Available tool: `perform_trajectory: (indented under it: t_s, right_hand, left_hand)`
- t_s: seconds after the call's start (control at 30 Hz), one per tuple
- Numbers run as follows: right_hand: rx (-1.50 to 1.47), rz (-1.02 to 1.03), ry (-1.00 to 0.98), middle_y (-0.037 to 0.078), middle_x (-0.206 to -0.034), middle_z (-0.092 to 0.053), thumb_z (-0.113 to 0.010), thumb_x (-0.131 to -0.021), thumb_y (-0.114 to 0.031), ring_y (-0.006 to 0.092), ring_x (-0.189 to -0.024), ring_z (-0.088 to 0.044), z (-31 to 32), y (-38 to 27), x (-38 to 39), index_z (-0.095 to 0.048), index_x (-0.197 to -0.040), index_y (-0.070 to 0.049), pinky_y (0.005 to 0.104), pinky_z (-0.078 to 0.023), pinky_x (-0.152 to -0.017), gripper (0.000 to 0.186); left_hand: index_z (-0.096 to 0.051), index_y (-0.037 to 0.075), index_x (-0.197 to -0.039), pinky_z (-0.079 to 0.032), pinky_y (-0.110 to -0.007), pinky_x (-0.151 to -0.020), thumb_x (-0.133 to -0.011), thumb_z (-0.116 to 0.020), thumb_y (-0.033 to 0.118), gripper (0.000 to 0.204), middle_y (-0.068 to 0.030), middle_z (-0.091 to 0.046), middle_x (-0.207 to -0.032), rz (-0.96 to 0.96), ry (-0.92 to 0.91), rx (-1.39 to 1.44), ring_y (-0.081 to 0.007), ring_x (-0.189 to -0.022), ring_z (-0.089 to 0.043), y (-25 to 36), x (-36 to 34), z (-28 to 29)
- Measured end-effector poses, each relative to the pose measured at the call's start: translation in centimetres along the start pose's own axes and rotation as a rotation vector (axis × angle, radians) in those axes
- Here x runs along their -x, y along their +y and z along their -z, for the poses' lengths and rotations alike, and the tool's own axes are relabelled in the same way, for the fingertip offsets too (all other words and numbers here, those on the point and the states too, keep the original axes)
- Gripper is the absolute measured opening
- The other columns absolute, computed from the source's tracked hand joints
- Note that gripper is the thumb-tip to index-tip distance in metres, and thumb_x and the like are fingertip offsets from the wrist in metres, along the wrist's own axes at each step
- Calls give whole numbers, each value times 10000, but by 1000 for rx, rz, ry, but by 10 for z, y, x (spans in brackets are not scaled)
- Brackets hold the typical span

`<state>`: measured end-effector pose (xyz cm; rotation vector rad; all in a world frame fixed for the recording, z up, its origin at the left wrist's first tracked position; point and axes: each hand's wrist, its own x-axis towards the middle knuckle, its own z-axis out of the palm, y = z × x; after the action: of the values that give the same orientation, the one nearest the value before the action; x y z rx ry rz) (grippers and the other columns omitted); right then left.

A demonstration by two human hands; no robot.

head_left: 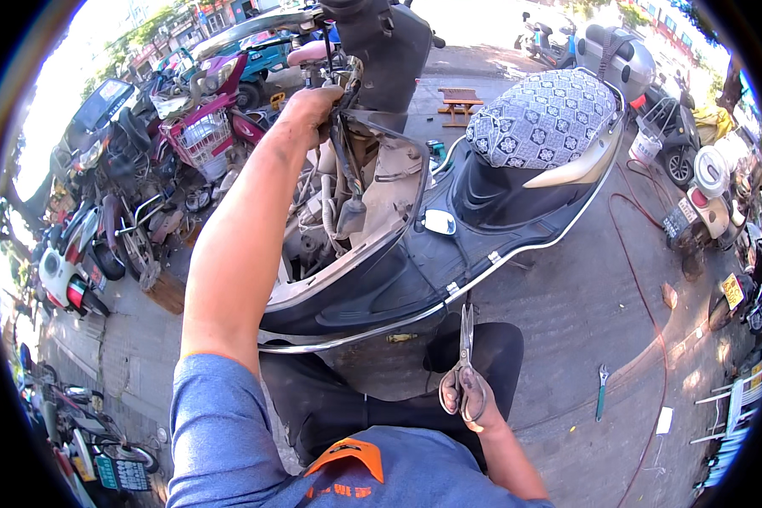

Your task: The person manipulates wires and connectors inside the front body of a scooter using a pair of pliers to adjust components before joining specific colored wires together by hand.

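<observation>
A scooter with its front panels off stands before me, its bare frame and wiring [345, 157] exposed. My left hand [313, 112] reaches up to the steering column, fingers curled round the wiring there; the fingertips are partly hidden. Low over my right knee, my right hand [468, 396] holds a pair of scissors [466, 343] by the handles, blades pointing up and nearly together. The blades are apart from the scooter's dark floorboard [415, 262]. A small mirror [439, 222] lies on that floorboard, and a patterned cover wraps the seat [546, 118].
On the pavement at right lie a green-handled wrench [601, 394] and a long red hose [637, 288]. A small wooden stool [460, 103] stands beyond the scooter. Parked scooters and loose parts crowd the left, including a magenta one with a basket [201, 140]. A white bucket [646, 144] stands at right.
</observation>
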<state>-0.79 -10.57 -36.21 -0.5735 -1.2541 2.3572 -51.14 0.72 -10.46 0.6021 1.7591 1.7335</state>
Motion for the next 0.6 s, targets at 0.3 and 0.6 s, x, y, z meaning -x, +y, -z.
perform_trajectory:
  t_s: [0.3, 0.6]
  right_hand:
    - [-59, -15, -10, 15, -744, -535, -475, -1151, -492, 105, -596, -506, 14, -4, -28, -521, -935, -83, 257, -425, -556, 464]
    - [50, -24, -40, -21, -754, -511, -491, -1162, -435, 74, -611, -492, 14, 6, -47, -525, -970, -104, 239, -426, -562, 384]
  left_hand:
    - [-795, 4, -1156, -548, -452, -989, -898, -775, 365, 445, -230, -790, -1091, -718, 350, -898, -387, -1081, -742, -1, 43, -16]
    - [-808, 59, -1193, -560, -457, -1002, -918, -754, 309, 376, -231, -788, -1093, -696, 248, -1033, -404, -1076, -745, 3, 31, -20]
